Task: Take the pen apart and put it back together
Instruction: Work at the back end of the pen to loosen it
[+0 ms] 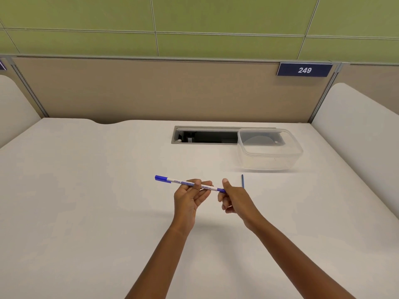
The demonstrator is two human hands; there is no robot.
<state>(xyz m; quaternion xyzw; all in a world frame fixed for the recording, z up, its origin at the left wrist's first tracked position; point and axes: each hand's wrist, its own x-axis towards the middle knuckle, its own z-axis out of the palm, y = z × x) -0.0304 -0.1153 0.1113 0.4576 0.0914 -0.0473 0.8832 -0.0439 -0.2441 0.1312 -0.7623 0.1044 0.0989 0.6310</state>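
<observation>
Head view: slim white marker pen [190, 184], blue cap at its left end, printed blue lettering, held level above a smooth white desk [86, 201]. Left hand [190, 196] pinches the barrel mid-length; right hand [234, 197] closes on the blue right end. Thin blue rod [242, 181] lies just right of the hands. Clear rounded plastic container [269, 152], far right.

Desk [86, 190]: pen [187, 184] held above centre, lying L–R, cap end to the L. Left hand [190, 196] on mid-barrel; right hand [234, 198] at pen's R end. Thin rod [242, 181] on desk just R of right hand. Container [269, 148] behind rod, far R, overlapping R end of cable slot [205, 135]. Partition [140, 89] behind desk; number plate [304, 70] at its top R.
</observation>
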